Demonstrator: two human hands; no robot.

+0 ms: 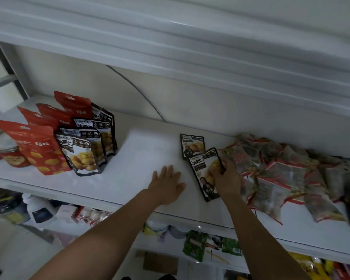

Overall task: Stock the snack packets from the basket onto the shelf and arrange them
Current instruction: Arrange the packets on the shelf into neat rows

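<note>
Forearms reach up from the lower edge over the rounded front lip of a glossy white shelf [146, 146]. Beneath that lip, a lower tier holds a white bottle [38, 209] and crumpled green packets [196, 245], blurred. The left hand [166, 182] lies flat on the bare shelf just behind the lip, fingers straight and spread, holding nothing. Just beside it, the right hand [226, 178] curls round the right edge of a flat black snack packet [202, 174], a glossy rectangular pouch printed with yellow kernels, lying at a slant on the shelf. A second black packet [192, 145] lies flat just behind it, their corners touching or nearly so. To the right, a loose heap of crinkled, red-trimmed clear packets [281, 174] sprawls to the frame's edge, pressed against the right hand's knuckles. A broad open stretch of smooth white surface runs left of the hands and on to the back panel. On the left stand upright black pouches [85, 146] in a staggered row, red pouches [38, 142] ranked beside them, and lidded jars [6, 150] at the edge. Overhead, the white underside of the upper shelf [190, 47] closes off the headroom.
</note>
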